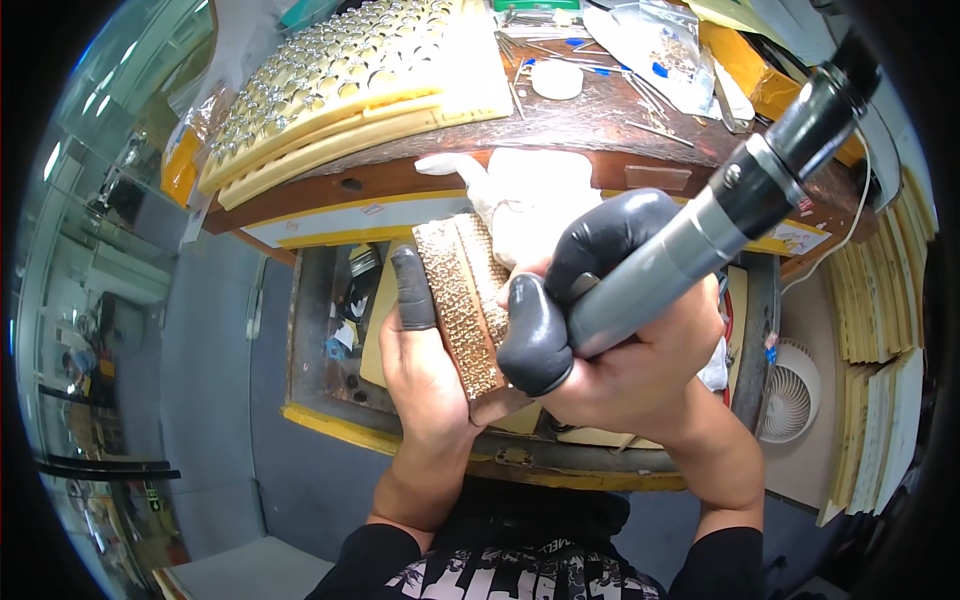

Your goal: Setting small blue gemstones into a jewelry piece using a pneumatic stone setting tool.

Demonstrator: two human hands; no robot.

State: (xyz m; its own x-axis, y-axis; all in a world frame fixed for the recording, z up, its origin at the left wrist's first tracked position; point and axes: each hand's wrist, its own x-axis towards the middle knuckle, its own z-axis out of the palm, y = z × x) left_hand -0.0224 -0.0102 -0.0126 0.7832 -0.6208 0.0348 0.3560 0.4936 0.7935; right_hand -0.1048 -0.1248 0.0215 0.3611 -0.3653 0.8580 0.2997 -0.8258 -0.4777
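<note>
My left hand (425, 370), with a black finger cot on its thumb, grips a gold-coloured block (455, 310) with a rough, mesh-like face and a smooth stripe along it. Its other fingers are mostly hidden behind the block. Closed around a grey and black rotary tool handpiece (680, 245) is my right hand (640, 365), black cots on its thumb and forefinger. The handpiece slants up to the right; its working tip is hidden by the fingers, close to the block's right side. Just beyond the block is a white, cloth-like wrapping (545, 205).
An open drawer (490, 468) with a yellow edge lies below my hands. On the wooden bench (600, 125) are a yellow board of small shiny round pieces (340, 75), a white round lid (557, 79), thin metal bits and plastic bags. A fan (790, 390) and stacked boards (880, 290) stand right.
</note>
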